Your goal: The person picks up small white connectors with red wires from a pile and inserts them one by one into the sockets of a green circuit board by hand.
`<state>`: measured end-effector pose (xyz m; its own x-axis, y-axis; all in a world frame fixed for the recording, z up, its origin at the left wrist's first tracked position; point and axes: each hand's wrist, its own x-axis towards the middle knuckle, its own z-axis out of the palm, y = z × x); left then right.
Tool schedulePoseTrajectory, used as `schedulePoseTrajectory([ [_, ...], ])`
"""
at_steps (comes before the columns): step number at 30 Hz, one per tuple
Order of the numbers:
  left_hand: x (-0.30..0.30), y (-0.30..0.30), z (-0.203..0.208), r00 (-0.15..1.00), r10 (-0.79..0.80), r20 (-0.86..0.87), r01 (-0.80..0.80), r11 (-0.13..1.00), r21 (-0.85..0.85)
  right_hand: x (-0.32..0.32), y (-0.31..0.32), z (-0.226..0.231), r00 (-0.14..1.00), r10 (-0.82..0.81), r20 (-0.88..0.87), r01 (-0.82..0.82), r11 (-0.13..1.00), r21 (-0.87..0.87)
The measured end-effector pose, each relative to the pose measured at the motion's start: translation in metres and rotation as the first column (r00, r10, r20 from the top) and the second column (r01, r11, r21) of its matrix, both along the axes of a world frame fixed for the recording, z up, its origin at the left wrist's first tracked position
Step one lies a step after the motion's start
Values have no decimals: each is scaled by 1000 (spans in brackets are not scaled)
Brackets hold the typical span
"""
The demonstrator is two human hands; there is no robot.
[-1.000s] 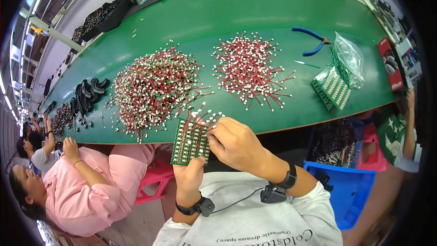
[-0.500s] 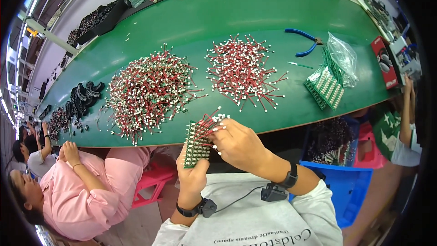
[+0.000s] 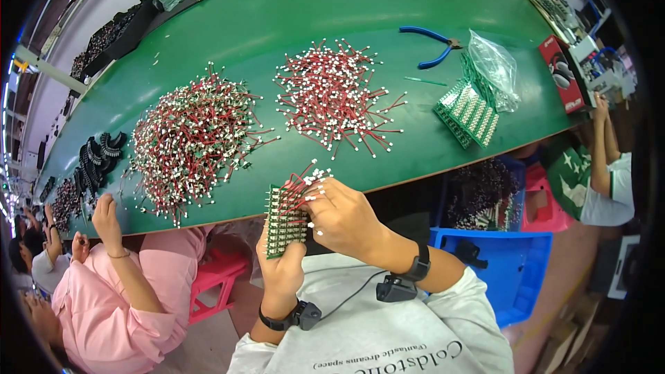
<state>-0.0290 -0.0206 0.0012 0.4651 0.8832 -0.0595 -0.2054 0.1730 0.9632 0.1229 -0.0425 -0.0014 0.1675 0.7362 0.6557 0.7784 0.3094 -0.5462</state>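
Note:
A green circuit board panel [image 3: 287, 225] with rows of small white parts is held upright in my left hand [image 3: 280, 270], thumb across its lower right corner. My right hand [image 3: 344, 218] pinches several short red wires with white connectors [image 3: 312, 176] at the panel's upper right. Some wire ends lie against the top rows; fingers partly hide the others. Beyond my hands on the green table [image 3: 360, 0] lie a loose pile of red wires with white ends [image 3: 332, 93] and, to its left, a bigger pile of wired pieces [image 3: 197, 142].
Blue-handled cutters [image 3: 428, 45], a thin green tool [image 3: 424, 82], stacked green panels [image 3: 467, 114] and a clear plastic bag [image 3: 495, 69] lie at right. A red box [image 3: 566, 73] stands beyond. Blue bins [image 3: 512, 284] sit below the edge. A person in pink [image 3: 131, 291] sits at left.
The view has shifted, so table things appear further left. My hands keep nearly the same hold on panel and wires. The person in pink has raised one hand and parted both.

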Motion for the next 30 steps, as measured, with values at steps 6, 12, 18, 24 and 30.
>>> schedulePoseTrajectory([
  [6, 3, 4, 15, 972, 107, 207, -95, 993, -67, 50, -8, 19, 956, 254, -145, -270, 957, -108],
  [12, -17, 17, 6, 948, 156, 277, -130, 985, -112, 89, 18, 9, 999, 28, 39, -20, 984, -179],
  [18, -21, 19, 5, 933, 224, 281, -192, 972, -136, 94, 27, 0, 975, 81, 208, -40, 980, -197],
  [24, -11, 22, 10, 923, 280, 265, -236, 953, -188, 94, 47, 19, 992, 126, 6, -126, 984, 127],
  [30, 5, 25, 10, 907, 315, 279, -286, 948, -141, 54, 17, 44, 882, 225, -415, -267, 963, -44],
])
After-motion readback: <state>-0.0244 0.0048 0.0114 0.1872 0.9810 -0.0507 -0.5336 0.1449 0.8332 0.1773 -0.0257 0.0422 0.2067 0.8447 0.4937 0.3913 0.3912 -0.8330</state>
